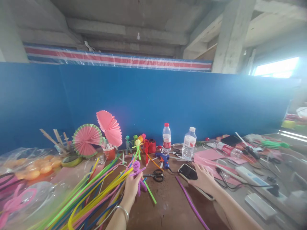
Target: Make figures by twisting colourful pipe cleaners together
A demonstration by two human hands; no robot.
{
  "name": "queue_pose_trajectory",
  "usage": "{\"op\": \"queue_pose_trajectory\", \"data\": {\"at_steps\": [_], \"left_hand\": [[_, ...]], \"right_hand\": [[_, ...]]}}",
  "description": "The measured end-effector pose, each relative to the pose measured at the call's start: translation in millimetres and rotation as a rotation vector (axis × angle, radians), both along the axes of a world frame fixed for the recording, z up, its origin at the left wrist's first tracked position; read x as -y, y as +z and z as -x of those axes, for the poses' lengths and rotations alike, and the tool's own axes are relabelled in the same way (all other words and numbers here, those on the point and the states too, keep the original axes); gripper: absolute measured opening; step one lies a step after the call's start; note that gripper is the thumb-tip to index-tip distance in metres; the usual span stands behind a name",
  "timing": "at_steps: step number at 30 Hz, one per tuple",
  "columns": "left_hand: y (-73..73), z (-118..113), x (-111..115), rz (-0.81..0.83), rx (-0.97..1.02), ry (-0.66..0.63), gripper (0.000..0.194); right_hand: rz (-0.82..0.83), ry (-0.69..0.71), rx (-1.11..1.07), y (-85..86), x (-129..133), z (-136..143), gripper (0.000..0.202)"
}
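My left hand (131, 186) is closed around a small purple pipe-cleaner figure (136, 166), whose head and arms rise above the fingers and whose legs hang beside them. My right hand (203, 177) lies over a phone (188, 172) with its fingers spread across the phone's right part; how firmly it holds the phone cannot be seen. Between the hands are black scissors (157, 175), a short green pipe cleaner (150, 192) and a long purple pipe cleaner (190, 201). Several other coloured figures, one yellow-green (137, 148), stand behind my left hand.
Long coloured pipe cleaners (96, 198) cover the left side. Behind are paper fans (110, 127), a blue glue gun (163, 159) and two bottles (166, 140). At right lie pink paper (208, 155), a power strip (254, 179) with cables, and a white box (260, 206).
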State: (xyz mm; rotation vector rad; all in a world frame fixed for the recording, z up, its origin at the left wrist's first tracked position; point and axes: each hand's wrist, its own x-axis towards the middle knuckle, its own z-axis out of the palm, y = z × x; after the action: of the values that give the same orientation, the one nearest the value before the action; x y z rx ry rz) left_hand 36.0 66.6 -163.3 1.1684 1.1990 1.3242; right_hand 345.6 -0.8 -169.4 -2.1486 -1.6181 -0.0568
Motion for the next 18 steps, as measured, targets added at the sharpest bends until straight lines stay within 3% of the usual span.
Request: {"op": "queue_pose_trajectory", "data": {"at_steps": [2,5,7,11,18], "left_hand": [[0.5,0,1,-0.011,-0.011,-0.025,0.028],[1.7,0,2,-0.025,-0.054,-0.068,0.035],[2.7,1,2,-0.022,-0.094,-0.077,0.039],[2.1,4,-1,-0.081,-0.132,-0.055,0.043],[-10.5,1,-5,-0.102,0.005,-0.099,0.038]], "right_hand": [[-0.055,0.017,-0.010,0.1,10,18,0.027],[0.125,0.118,-0.033,-7.9,24,47,0.019],[0.101,0.143,0.022,-15.1,28,63,0.007],[0.054,0.192,0.087,-18.1,22,83,0.017],[-0.140,0.363,-0.117,13.6,2,139,0.016]]}}
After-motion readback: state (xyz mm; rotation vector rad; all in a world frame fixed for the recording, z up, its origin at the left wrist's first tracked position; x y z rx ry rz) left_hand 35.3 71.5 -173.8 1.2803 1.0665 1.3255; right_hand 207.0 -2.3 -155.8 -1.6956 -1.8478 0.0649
